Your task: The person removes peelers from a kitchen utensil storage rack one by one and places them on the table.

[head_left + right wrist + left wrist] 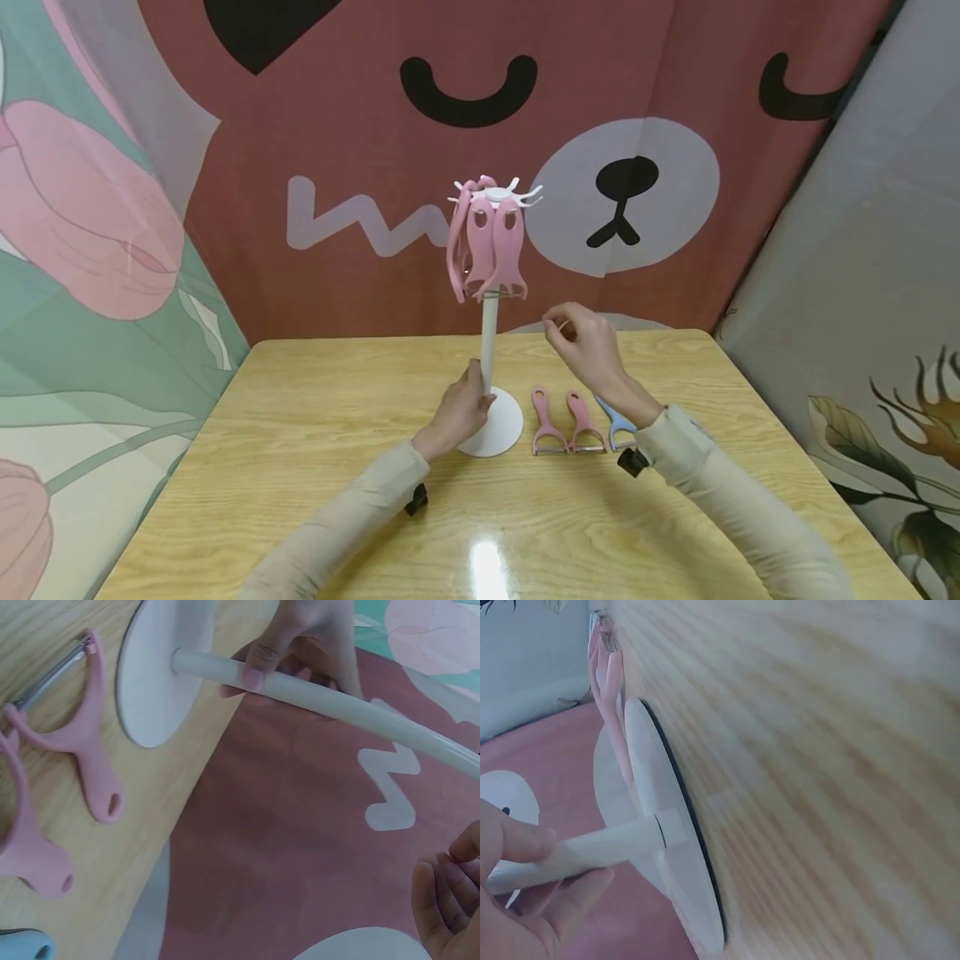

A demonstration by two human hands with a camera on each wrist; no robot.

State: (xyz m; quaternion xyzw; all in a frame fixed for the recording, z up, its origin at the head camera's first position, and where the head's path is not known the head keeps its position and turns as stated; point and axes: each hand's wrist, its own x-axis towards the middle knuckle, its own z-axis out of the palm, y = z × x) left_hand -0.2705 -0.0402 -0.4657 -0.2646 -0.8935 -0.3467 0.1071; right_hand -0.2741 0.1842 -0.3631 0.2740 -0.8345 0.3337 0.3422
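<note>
Several pink hanging peelers (508, 250) are dangling in a cluster from the hooked top (497, 196) of a white stand (489, 329), as the head view is showing me. The stand is rising upright from its round base (498, 432) on the wooden desk (337, 400). The person's left hand (459, 410) is gripping the pole low down, just above that base. The right hand (592, 346) is hovering well apart from it, right of the pole and below the hanging peelers, its fingers loosely curling, holding nothing I can see. Two pink peelers (541, 408) are lying side by side just right of the base, and a blue peeler (617, 421) is lying beside them, partly hiding under the right forearm. A bear-print curtain (360, 125) is hanging behind.

From the left wrist, I'm seeing the thumb and fingers wrapping around the pole, while the pink peelers on the desk are overlapping beyond the base.

From the right wrist, the left thumb is pressing along the pole. The nearer pink peeler is showing its metal blade, only the blue peeler's handle end is showing, and the right hand's bent fingers are peeking in at the lower corner.
</note>
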